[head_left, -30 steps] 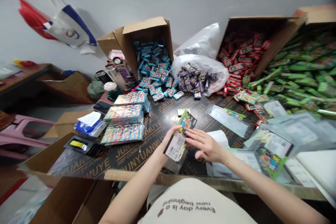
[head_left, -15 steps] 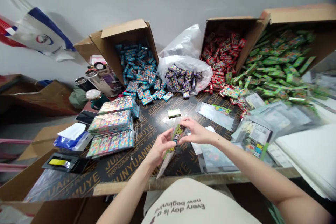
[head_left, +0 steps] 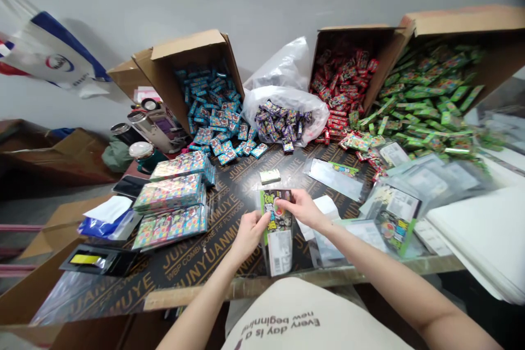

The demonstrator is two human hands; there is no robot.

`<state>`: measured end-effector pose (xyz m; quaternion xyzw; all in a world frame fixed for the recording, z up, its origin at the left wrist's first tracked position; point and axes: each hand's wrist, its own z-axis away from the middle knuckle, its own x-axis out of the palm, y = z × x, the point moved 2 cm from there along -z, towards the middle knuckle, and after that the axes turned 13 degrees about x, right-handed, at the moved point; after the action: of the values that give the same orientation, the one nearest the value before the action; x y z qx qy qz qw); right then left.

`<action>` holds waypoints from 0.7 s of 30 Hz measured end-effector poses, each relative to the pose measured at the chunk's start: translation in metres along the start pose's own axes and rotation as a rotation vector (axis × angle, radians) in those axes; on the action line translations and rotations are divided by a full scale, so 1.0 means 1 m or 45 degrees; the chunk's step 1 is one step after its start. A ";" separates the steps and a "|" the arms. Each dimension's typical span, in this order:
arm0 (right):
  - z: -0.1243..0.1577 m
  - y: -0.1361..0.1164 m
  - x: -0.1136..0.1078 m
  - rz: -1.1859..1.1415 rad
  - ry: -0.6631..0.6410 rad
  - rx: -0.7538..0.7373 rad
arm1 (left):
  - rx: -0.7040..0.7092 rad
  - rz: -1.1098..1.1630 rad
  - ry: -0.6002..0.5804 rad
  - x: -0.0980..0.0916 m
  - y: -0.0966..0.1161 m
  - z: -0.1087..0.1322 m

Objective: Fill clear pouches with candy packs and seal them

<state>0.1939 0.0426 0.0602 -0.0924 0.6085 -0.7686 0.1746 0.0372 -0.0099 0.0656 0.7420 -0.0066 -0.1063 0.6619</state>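
Between the left hand (head_left: pixel 249 233) and the right hand (head_left: pixel 305 210), over the near part of the counter (head_left: pixel 229 205): a flat black and green packet (head_left: pixel 279 232), printed side facing up, with a white label (head_left: pixel 280 254) at the near end.

Looks very light and thin. Likely a bit bendy, like card with see-through film around the edge, and easy to crease with a hard squeeze. Shiny, so maybe a little slippery under the thumbs. Not likely to get hurt by a small drop. Best held by the two long sides, thumbs on top and fingers below, in a soft pinch.

Left hand nearly closed, pinching the left side of the packet about halfway along. Thumb on the printed front, fingers mostly hidden. Cannot tell how far curled. Right hand narrow too, pinching the upper right part of the packet, thumb on the front and fingers by the far right corner, partly hidden.

Just ahead of both hands: a small box (head_left: pixel 270 176). Left of the left hand, apart from it: stacks of bright packs (head_left: pixel 174 191). By the right wrist: white paper (head_left: pixel 328 205). Ahead and to the right of the right hand: a see-through bag (head_left: pixel 332 176). Farther right: a second printed packet (head_left: pixel 400 221).
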 end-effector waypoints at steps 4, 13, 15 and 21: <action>0.007 -0.001 0.005 -0.183 -0.237 0.143 | 0.012 -0.124 0.129 -0.011 -0.003 -0.006; 0.019 0.029 -0.003 -0.203 -0.246 0.196 | -0.090 0.316 -0.126 0.001 -0.025 0.003; 0.015 0.027 -0.012 -0.234 -0.089 0.118 | -0.124 0.402 -0.234 0.008 -0.028 0.007; 0.022 0.019 0.000 -0.360 0.303 0.028 | -0.165 0.726 0.294 0.027 -0.013 -0.003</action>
<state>0.2049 0.0189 0.0471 -0.0834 0.5974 -0.7975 -0.0074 0.0625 -0.0093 0.0490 0.6736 -0.1326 0.1685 0.7073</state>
